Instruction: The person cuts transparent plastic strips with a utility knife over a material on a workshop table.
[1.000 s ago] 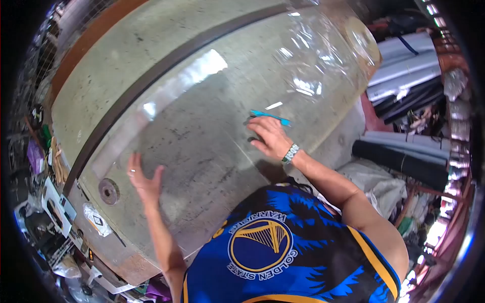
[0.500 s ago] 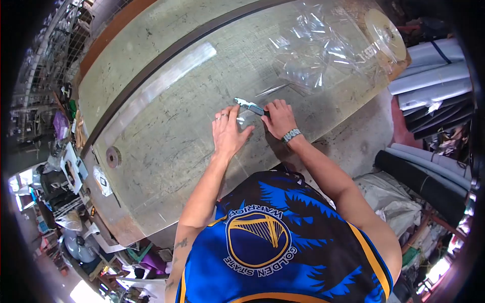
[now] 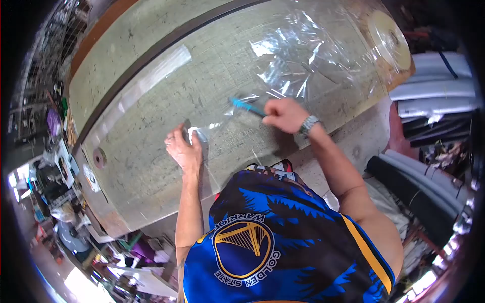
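Observation:
My left hand [image 3: 183, 150] is low over the worktable [image 3: 151, 187], its thumb and fingers pinching the bunched end of a clear plastic film [image 3: 199, 135]. From there the film stretches right across the table toward a crumpled, shiny heap of the same film. My right hand [image 3: 287, 116] is closed in a fist around the dark handle of a slim blue hand tool [image 3: 243, 104], whose tip points left over the film. Motion blurs the tool, so I cannot tell its exact kind.
A large roll [image 3: 389, 40] of the film stands at the table's right end. A dark metal strip [image 3: 146, 58] runs along the far side. A small round disc [image 3: 99, 158] lies at the left. Rolled sheet material [image 3: 434, 91] is stacked at the right.
My left hand has moved left and toward me, drawing the film with it. My right hand has shifted slightly right with the tool, and the film heap has spread left.

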Motion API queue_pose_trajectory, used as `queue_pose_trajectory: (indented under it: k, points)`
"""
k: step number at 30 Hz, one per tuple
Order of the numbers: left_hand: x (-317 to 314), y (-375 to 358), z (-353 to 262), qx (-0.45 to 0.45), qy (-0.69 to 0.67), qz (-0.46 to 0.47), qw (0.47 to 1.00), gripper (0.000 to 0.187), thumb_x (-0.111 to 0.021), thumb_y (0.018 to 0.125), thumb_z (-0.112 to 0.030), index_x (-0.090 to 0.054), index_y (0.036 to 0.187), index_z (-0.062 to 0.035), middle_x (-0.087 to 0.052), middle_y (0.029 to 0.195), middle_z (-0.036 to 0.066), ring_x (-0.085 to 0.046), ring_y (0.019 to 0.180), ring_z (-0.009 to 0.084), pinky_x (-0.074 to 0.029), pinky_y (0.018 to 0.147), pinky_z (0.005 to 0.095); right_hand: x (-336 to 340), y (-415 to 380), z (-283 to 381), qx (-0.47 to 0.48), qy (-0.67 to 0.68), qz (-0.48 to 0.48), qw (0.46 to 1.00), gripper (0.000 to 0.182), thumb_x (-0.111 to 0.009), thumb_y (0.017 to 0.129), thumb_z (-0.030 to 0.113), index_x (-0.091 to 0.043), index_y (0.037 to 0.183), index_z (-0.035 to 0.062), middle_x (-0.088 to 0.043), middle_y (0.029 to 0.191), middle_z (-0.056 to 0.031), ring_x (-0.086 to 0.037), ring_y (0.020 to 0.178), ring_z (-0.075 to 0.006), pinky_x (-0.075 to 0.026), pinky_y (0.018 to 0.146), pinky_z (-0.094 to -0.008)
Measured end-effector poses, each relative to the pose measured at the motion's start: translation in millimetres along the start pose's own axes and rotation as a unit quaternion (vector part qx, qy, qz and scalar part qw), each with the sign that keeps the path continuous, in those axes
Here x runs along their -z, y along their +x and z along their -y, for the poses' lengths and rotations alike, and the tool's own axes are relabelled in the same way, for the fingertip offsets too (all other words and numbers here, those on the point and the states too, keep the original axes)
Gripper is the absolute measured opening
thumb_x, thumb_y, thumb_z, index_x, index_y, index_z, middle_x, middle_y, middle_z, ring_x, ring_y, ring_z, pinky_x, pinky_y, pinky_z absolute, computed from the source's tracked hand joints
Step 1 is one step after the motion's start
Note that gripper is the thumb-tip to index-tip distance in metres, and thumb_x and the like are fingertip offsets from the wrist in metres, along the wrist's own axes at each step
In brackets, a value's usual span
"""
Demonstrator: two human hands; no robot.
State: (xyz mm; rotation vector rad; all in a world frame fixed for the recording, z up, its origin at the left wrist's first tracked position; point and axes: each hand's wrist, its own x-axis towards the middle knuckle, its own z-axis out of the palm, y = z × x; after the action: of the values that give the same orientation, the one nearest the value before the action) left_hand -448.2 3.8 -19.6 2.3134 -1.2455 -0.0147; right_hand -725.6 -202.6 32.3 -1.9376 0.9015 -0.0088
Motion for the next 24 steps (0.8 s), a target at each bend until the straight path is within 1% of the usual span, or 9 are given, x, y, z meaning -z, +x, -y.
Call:
queue_pose_trajectory:
  k: [3, 6, 9, 11, 13, 15, 19, 21, 24]
  points:
    - [18, 18, -38, -0.055, 0.002, -0.046, 0.997, 0.038, -0.079, 0.082, -0.017, -0.067, 0.117, -0.0058, -0.066, 0.119, 0.014, -0.057, 0.113, 0.0349, -0.043, 0.098, 0.0487, 57, 23, 0, 0.031, 0.092, -0.055, 0.994, 0.024, -0.078, 0.085, 0.02, -0.062, 0.086, 0.0023, -0.058, 0.07, -0.007, -0.054, 0.066, -0.0142, -0.046, 0.062, -0.0343]
    - [3, 38, -97, -0.129, -0.077, 0.061, 0.987, 0.04, -0.079, 0.084, -0.024, -0.067, 0.117, -0.0055, -0.066, 0.124, 0.014, -0.057, 0.116, 0.0347, -0.044, 0.1, 0.0457, 91, 78, 12, 0.042, 0.03, -0.06, 0.997, 0.024, -0.078, 0.086, 0.022, -0.064, 0.089, 0.0026, -0.059, 0.07, -0.0049, -0.052, 0.065, -0.0141, -0.044, 0.061, -0.0348]
    - [-44, 56, -127, -0.15, -0.084, 0.09, 0.981, 0.041, -0.078, 0.085, -0.027, -0.068, 0.119, -0.0064, -0.067, 0.12, 0.013, -0.058, 0.115, 0.0329, -0.043, 0.099, 0.0452, 81, 147, 15, 0.156, -0.04, -0.027, 0.987, 0.026, -0.076, 0.089, 0.021, -0.058, 0.087, 0.003, -0.053, 0.07, -0.0031, -0.05, 0.067, -0.0145, -0.042, 0.062, -0.0336]
    - [-73, 64, -134, -0.165, -0.055, 0.108, 0.979, 0.04, -0.078, 0.085, -0.028, -0.068, 0.118, -0.007, -0.067, 0.117, 0.012, -0.059, 0.113, 0.0322, -0.043, 0.099, 0.045, 53, 189, 10, 0.197, -0.079, -0.015, 0.977, 0.024, -0.077, 0.085, 0.022, -0.06, 0.088, 0.0046, -0.062, 0.074, -0.0086, -0.06, 0.07, -0.0237, -0.048, 0.065, -0.0388]
    - [-84, 64, -132, -0.195, -0.054, 0.139, 0.969, 0.026, -0.077, 0.085, -0.024, -0.071, 0.105, -0.0075, -0.068, 0.11, 0.01, -0.059, 0.111, 0.0318, -0.043, 0.097, 0.0454, 28, 217, 15, 0.191, -0.161, 0.05, 0.967, 0.024, -0.079, 0.08, 0.024, -0.064, 0.088, 0.0077, -0.068, 0.08, -0.011, -0.066, 0.076, -0.0316, -0.051, 0.069, -0.0437]
    - [-78, 60, -129, -0.219, -0.076, 0.189, 0.954, 0.019, -0.076, 0.085, -0.021, -0.072, 0.098, -0.0079, -0.069, 0.109, 0.009, -0.059, 0.11, 0.0322, -0.043, 0.097, 0.0456, 1, 238, 13, 0.234, -0.167, 0.105, 0.952, 0.025, -0.08, 0.076, 0.027, -0.066, 0.087, 0.0103, -0.069, 0.08, -0.0096, -0.067, 0.077, -0.0324, -0.052, 0.07, -0.0454]
    - [-23, 44, -118, -0.135, -0.188, 0.33, 0.915, 0.007, -0.074, 0.085, -0.013, -0.071, 0.087, -0.0071, -0.07, 0.104, 0.011, -0.06, 0.114, 0.0331, -0.043, 0.1, 0.0451, -36, 241, 21, 0.211, -0.249, 0.098, 0.94, 0.023, -0.08, 0.077, 0.028, -0.072, 0.094, 0.0148, -0.071, 0.087, -0.0102, -0.069, 0.085, -0.0344, -0.055, 0.075, -0.0461]
    - [5, 24, -94, -0.019, -0.236, 0.339, 0.911, 0.009, -0.076, 0.083, -0.013, -0.074, 0.089, -0.0063, -0.069, 0.113, 0.017, -0.061, 0.118, 0.0333, -0.044, 0.104, 0.0443, -44, 221, 26, 0.302, -0.33, -0.085, 0.89, 0.029, -0.078, 0.08, 0.033, -0.073, 0.1, 0.013, -0.072, 0.093, -0.0139, -0.069, 0.092, -0.0363, -0.055, 0.081, -0.0462]
    - [51, 5, -48, 0.095, -0.352, 0.347, 0.864, 0.008, -0.074, 0.085, -0.007, -0.073, 0.092, -0.0029, -0.069, 0.123, 0.017, -0.064, 0.116, 0.0276, -0.049, 0.098, 0.0412, -34, 166, 73, 0.308, -0.135, -0.029, 0.941, 0.04, -0.074, 0.087, 0.042, -0.073, 0.107, 0.0075, -0.073, 0.097, -0.0169, -0.07, 0.095, -0.0374, -0.055, 0.085, -0.0475]
